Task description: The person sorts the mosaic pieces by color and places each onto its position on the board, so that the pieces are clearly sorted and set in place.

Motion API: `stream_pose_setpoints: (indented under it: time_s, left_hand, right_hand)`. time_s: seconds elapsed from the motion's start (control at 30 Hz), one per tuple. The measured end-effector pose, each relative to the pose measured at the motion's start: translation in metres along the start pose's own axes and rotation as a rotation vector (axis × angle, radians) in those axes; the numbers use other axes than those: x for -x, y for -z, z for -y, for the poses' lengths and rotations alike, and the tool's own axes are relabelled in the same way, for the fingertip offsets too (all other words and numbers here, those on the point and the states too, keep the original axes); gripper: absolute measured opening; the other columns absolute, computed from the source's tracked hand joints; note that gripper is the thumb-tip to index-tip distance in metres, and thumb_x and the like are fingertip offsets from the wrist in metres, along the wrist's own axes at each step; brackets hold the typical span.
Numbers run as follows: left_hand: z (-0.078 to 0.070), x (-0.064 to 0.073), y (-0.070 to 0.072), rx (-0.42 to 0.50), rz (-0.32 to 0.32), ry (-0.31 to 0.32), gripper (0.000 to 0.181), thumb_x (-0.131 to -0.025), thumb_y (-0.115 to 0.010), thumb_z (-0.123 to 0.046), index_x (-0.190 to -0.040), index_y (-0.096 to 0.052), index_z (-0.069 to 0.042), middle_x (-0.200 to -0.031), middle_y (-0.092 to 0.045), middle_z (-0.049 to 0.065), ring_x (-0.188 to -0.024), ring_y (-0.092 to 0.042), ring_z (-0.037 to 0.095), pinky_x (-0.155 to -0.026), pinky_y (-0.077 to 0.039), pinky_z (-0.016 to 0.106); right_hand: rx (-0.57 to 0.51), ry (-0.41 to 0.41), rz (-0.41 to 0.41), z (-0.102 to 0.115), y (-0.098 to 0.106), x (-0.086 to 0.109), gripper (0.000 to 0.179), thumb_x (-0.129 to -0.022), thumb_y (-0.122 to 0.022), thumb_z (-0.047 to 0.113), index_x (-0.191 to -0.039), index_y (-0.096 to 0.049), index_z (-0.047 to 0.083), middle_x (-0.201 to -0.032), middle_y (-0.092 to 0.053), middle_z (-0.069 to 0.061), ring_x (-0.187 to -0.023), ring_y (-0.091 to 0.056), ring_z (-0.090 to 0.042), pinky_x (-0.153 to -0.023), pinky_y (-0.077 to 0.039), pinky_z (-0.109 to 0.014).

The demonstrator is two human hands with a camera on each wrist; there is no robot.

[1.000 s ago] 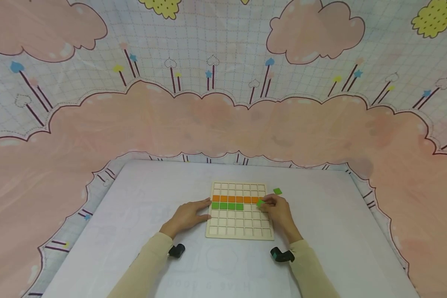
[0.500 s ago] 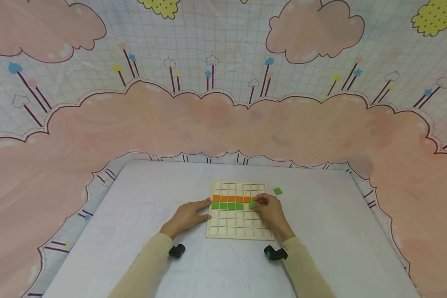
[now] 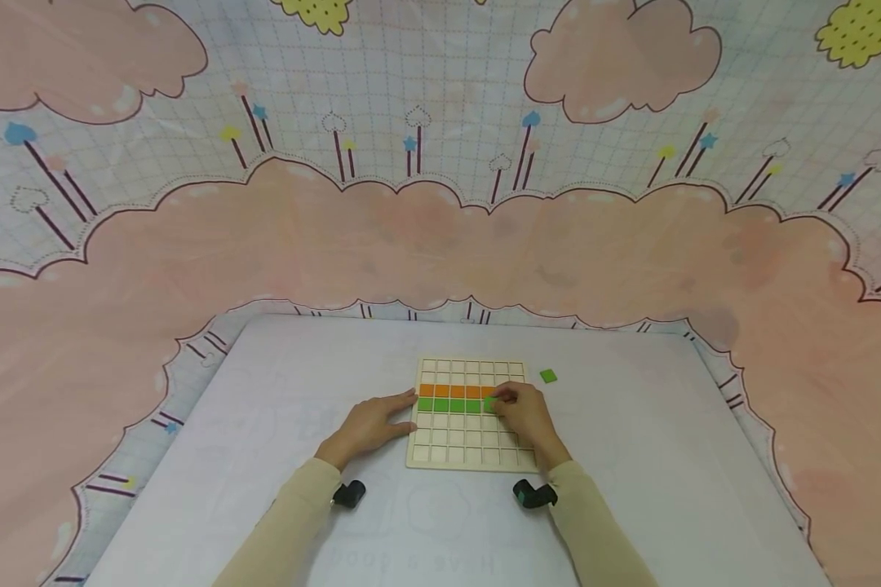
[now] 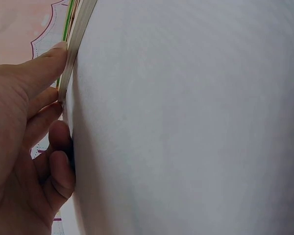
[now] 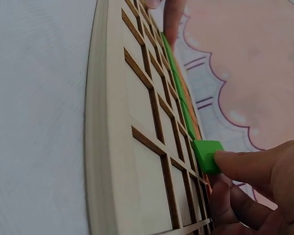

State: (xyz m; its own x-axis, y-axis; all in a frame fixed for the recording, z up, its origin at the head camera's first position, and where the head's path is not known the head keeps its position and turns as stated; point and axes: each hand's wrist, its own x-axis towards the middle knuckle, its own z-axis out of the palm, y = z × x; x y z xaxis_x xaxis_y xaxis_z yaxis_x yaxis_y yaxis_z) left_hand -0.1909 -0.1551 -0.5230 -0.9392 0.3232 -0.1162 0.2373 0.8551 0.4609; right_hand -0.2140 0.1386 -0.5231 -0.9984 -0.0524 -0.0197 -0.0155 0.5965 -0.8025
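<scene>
A wooden grid board (image 3: 473, 468) lies on the table, with a row of orange square tiles (image 3: 450, 391) and below it a row of green square tiles (image 3: 449, 405). My right hand (image 3: 526, 414) pinches another green tile (image 5: 207, 155) between thumb and fingers, tilted over the board at the right end of the green row. The right part of the orange row is hidden by that hand. My left hand (image 3: 367, 428) rests against the board's left edge; in the left wrist view its thumb (image 4: 51, 63) touches the wooden side.
One loose green tile (image 3: 548, 376) lies on the white table (image 3: 631, 424), beyond the board's upper right corner. A patterned cloth (image 3: 440, 244) with clouds hangs behind the table. A black wrist device (image 3: 534, 494) sits below the right hand, another (image 3: 349, 494) below the left.
My right hand has moved left across the board with its green tile, up to the end of the green row. The left hand, board and loose tile have stayed in place.
</scene>
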Motion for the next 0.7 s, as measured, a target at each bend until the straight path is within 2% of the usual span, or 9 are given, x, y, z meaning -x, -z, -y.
stream_pose_setpoints:
  time_s: [0.2,0.5,0.7]
  left_hand:
    - [0.0007,-0.0005,-0.0008,-0.001,-0.001,-0.005,0.061,-0.090,-0.067,-0.046,-0.144,-0.051,-0.026,-0.153,-0.043,-0.012,-0.140,-0.046,0.027,-0.115,-0.038,0.050]
    - [0.0023,-0.0008,-0.0023,-0.016,-0.001,-0.013,0.061,-0.090,-0.067,-0.047,-0.144,-0.050,-0.026,-0.154,-0.042,-0.012,-0.140,-0.047,0.027,-0.115,-0.038,0.050]
    - [0.0031,-0.0009,-0.0029,-0.007,-0.006,-0.020,0.061,-0.090,-0.067,-0.046,-0.144,-0.050,-0.025,-0.154,-0.043,-0.011,-0.140,-0.046,0.027,-0.115,-0.038,0.050]
  right_hand:
    - [0.031,0.000,0.009,0.0010,-0.0013,0.0005,0.008,-0.084,-0.073,0.009,-0.092,-0.075,0.013,-0.084,-0.069,-0.001,-0.077,-0.058,-0.014,-0.073,-0.048,-0.028]
    - [0.046,0.014,-0.023,0.0014,-0.0037,0.0038,0.011,-0.082,-0.076,0.007,-0.093,-0.077,0.009,-0.090,-0.072,-0.005,-0.087,-0.062,-0.019,-0.081,-0.052,-0.037]
    - [0.076,0.010,-0.020,0.0005,-0.0062,0.0037,0.009,-0.081,-0.077,0.010,-0.089,-0.076,0.013,-0.089,-0.073,-0.002,-0.083,-0.061,-0.016,-0.078,-0.050,-0.033]
